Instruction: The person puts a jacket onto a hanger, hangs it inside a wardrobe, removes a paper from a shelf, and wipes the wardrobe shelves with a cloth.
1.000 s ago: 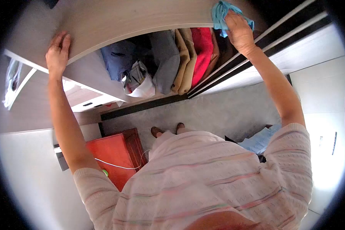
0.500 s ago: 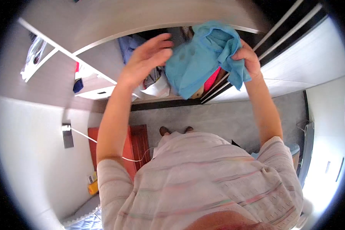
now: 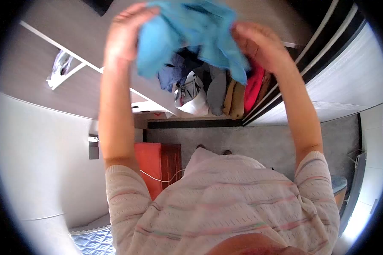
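Observation:
A blue cloth (image 3: pixel 191 32), blurred by motion, is spread between my two raised hands in front of the wardrobe shelf (image 3: pixel 268 25). My left hand (image 3: pixel 125 32) is closed on the cloth's left edge. At its right edge my right hand (image 3: pixel 259 44) pinches the cloth. Below and behind the cloth hang clothes in the wardrobe: a grey garment (image 3: pixel 217 91), a tan one (image 3: pixel 235 100) and a red one (image 3: pixel 254 87). A white bag or garment (image 3: pixel 193 100) lies beside them.
Sliding door tracks (image 3: pixel 315 42) run along the wardrobe's right side. A red cabinet (image 3: pixel 151 163) with a white cable stands at lower left, near a wall socket (image 3: pixel 93 148). Part of a quilted bed cover (image 3: pixel 93 242) shows at bottom left. Grey floor (image 3: pixel 276 142) lies below.
The cloth, bunched against the shelf under my right hand at first, is now opened out and raised. My left hand has left the shelf's edge and taken hold of the cloth.

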The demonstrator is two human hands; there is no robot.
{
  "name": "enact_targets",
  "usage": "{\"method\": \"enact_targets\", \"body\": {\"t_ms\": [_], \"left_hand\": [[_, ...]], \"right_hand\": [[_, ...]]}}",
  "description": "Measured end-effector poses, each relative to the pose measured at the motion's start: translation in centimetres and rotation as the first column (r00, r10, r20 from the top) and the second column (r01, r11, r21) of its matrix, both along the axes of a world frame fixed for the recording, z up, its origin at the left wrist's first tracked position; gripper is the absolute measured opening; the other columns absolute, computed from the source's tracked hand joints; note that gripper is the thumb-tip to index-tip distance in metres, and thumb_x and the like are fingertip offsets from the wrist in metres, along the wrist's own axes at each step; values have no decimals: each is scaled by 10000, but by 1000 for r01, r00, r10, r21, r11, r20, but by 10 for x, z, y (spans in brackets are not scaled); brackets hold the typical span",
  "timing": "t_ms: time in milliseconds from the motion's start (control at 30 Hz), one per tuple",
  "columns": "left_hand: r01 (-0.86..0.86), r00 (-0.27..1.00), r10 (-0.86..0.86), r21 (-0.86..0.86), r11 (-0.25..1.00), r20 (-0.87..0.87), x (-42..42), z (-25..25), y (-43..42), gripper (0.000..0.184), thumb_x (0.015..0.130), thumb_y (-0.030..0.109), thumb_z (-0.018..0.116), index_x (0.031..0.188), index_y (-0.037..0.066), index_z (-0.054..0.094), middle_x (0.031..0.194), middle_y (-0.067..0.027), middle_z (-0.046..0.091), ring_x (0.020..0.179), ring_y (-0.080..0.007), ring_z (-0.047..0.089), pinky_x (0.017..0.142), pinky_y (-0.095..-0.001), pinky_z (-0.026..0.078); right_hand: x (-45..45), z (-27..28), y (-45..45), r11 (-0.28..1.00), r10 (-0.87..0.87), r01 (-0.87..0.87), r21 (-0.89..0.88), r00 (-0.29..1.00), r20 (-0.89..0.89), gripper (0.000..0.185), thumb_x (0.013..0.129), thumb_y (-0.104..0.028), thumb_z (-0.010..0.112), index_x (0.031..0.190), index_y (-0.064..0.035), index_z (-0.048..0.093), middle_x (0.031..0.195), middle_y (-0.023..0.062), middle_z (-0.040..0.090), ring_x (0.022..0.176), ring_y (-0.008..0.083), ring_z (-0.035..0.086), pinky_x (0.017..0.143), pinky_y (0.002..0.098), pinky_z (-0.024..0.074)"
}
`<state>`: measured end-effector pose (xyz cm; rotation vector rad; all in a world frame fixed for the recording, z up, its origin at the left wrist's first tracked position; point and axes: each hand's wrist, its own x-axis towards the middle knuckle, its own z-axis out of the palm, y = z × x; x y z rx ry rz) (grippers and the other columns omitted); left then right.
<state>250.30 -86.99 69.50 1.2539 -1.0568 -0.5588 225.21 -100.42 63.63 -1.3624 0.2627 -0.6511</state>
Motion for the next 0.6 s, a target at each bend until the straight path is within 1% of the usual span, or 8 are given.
{"method": "enact_targets", "body": {"t_ms": [67, 133, 167, 200, 267, 333, 500, 600], "left_hand": [[-71, 982, 68, 10, 997, 178, 45, 23, -19, 446, 781, 142, 641, 1188, 8, 518, 1094, -140, 586, 963, -197, 573, 860, -282, 444], [-278, 833, 250, -18, 960, 493, 100, 7, -44, 494, 796, 186, 630, 1237, 22, 479, 1146, -160, 560, 1021, -234, 554, 898, -307, 427], [-446, 660, 309, 27, 895, 685, 128, -12, -59, 541, 822, 347, 586, 1236, 16, 477, 1147, -184, 560, 1055, -271, 543, 927, -353, 403], [-559, 649, 237, 242, 793, 723, 132, -26, -67, 643, 818, 493, 526, 1254, 25, 459, 1148, -209, 555, 1077, -313, 530, 939, -390, 388], [-451, 693, 63, 364, 815, 718, 119, -67, -100, 781, 786, 628, 457, 1291, 33, 417, 1154, -232, 541, 1094, -351, 511, 943, -414, 375], [-647, 243, -203, 315, 694, 948, 44, -57, -110, 844, 780, 682, 399, 1333, 46, 361, 1236, -251, 469, 1170, -399, 425, 978, -469, 317], [-446, 236, -230, 316, 838, 944, 56, -82, -216, 848, 801, 698, 293, 1351, 53, 331, 1394, -247, 262, 1280, -473, 201, 1030, -577, 120], [-318, 232, -318, 381, 868, 919, 49, -78, -289, 835, 816, 685, 264, 1371, 63, 292, 1411, -242, 228, 1302, -452, 167, 1048, -562, 100]], "right_hand": [[7, 16, -31, 884, -165, 122, -451, 985, -56, 481, 822, -390, 592, 1165, -55, 552, 1072, 84, 604, 985, 174, 572, 851, 327, 439], [12, 13, -59, 489, -540, 219, -844, 836, -96, 560, 835, -479, 517, 1233, -85, 502, 1230, 135, 510, 1129, 246, 484, 940, 412, 370], [18, -9, -78, 250, -707, 169, -953, 704, -61, 589, 842, -516, 474, 1259, -101, 479, 1285, 154, 455, 1188, 277, 427, 975, 452, 324], [24, -21, -90, 11, -837, 62, -998, 546, 24, 618, 848, -553, 430, 1285, -116, 455, 1340, 173, 401, 1247, 308, 369, 1010, 492, 279], [30, -26, -86, 153, -857, -107, -982, 481, -186, 644, 851, -581, 367, 1315, -137, 417, 1385, 183, 321, 1298, 342, 255, 1032, 535, 187], [34, -33, -85, 192, -856, -168, -967, 452, -249, 667, 854, -598, 318, 1332, -140, 393, 1390, 199, 306, 1310, 381, 218, 1056, 532, 134], [29, -27, -83, 164, -838, -193, -967, 490, -240, 653, 850, -548, 397, 1326, -101, 391, 1394, 225, 278, 1313, 384, 205, 1063, 514, 138], [28, -24, -82, 165, -836, -212, -963, 487, -251, 649, 841, -512, 455, 1322, -83, 389, 1391, 228, 276, 1315, 385, 197, 1063, 516, 139]]}}
